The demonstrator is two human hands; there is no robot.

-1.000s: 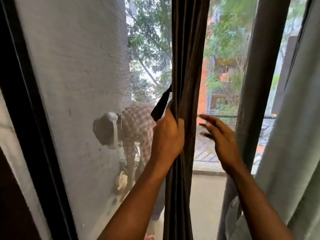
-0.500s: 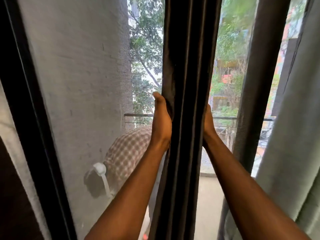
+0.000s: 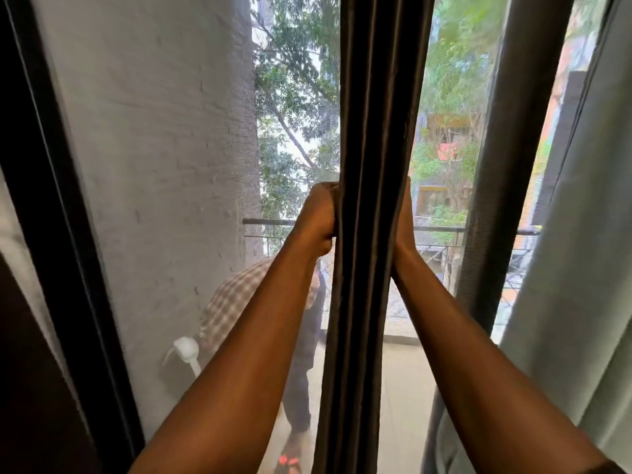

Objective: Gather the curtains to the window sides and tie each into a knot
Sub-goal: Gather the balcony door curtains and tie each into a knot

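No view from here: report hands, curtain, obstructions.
Left hand grips dark curtain, bunched mid-window. Right hand against its right side, grip hidden. No knot showing. Grey curtain hangs loose at right.

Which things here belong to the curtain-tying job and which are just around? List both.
Job: dark curtain, gathered in a bunch; left hand gripping it; right hand against its other side, fingers hidden; pale curtain at the right.
Just around: black window frame; person in a checked shirt outside; balcony railing; trees.
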